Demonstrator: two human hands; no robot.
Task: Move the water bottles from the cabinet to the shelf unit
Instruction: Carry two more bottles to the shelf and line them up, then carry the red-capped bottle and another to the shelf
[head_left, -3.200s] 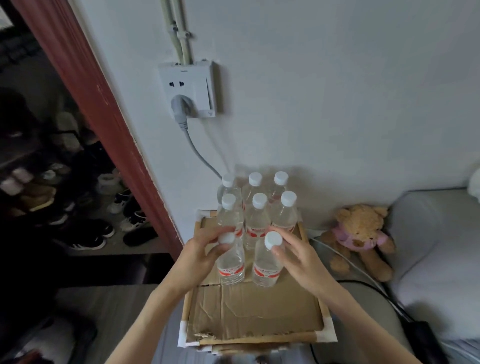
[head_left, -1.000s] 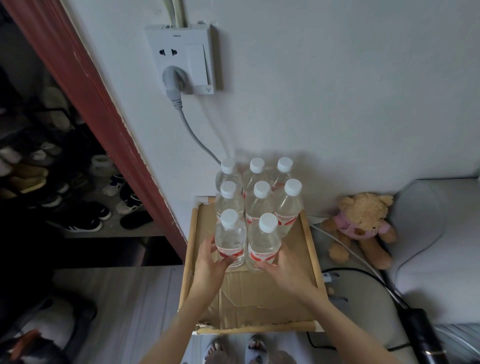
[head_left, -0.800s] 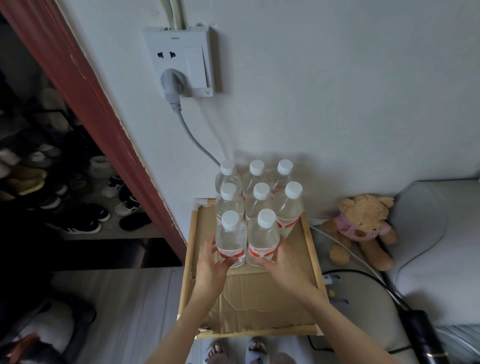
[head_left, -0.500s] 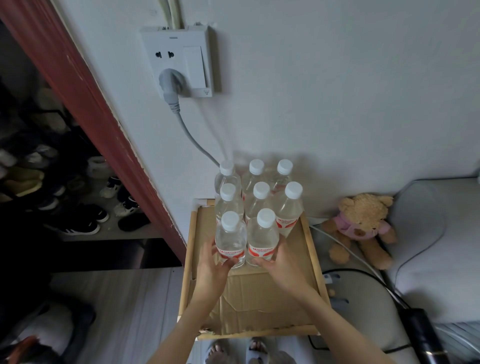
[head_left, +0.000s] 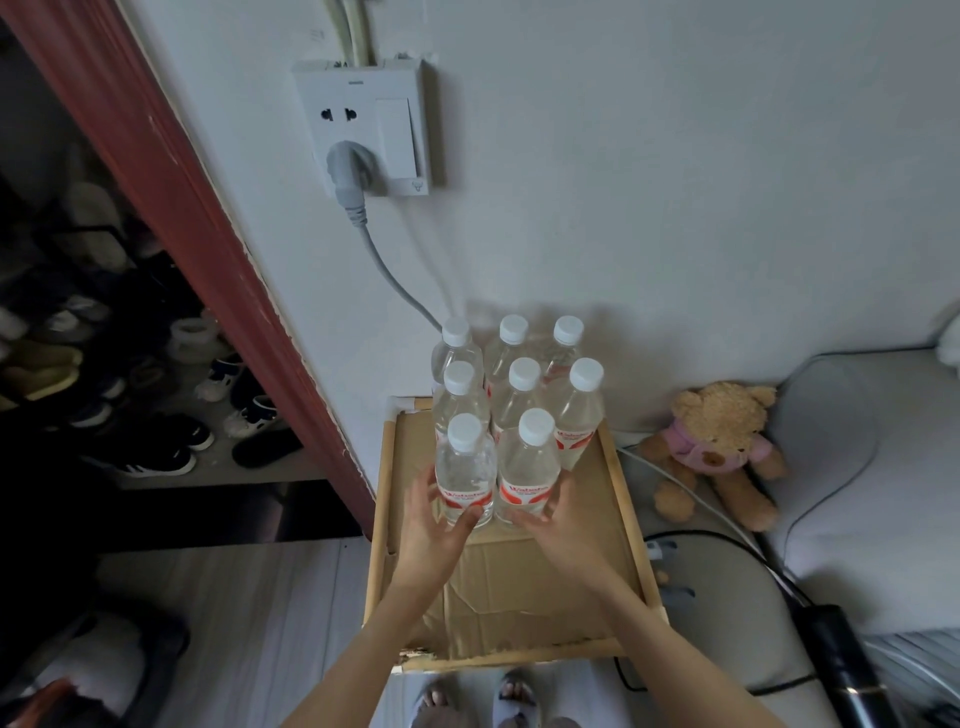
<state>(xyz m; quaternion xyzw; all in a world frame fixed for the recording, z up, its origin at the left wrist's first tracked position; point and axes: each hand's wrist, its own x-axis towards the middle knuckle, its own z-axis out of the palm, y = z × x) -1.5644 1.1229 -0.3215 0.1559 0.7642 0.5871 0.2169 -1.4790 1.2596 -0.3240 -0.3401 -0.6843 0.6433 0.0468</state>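
Observation:
Several clear water bottles with white caps and red labels stand in rows against the wall at the back of a cardboard-covered, wood-framed shelf top (head_left: 625, 519). The two nearest are the front-left bottle (head_left: 464, 462) and the front-right bottle (head_left: 529, 467), standing upright side by side. My left hand (head_left: 431, 530) cups the lower part of the front-left bottle, fingers on its left side and thumb at its front. My right hand (head_left: 558, 519) holds the base of the front-right bottle the same way.
A wall socket (head_left: 363, 130) with a grey plug and cable hangs above the bottles. A teddy bear (head_left: 719, 441) and grey cushion (head_left: 857, 493) lie to the right, with cables on the floor. Left of the red door frame (head_left: 182, 208) are shoes (head_left: 156, 452).
Both hands slid from the caps down to the bases of the two front bottles. These now stand closer to the rows behind. Over the last half second almost nothing moved.

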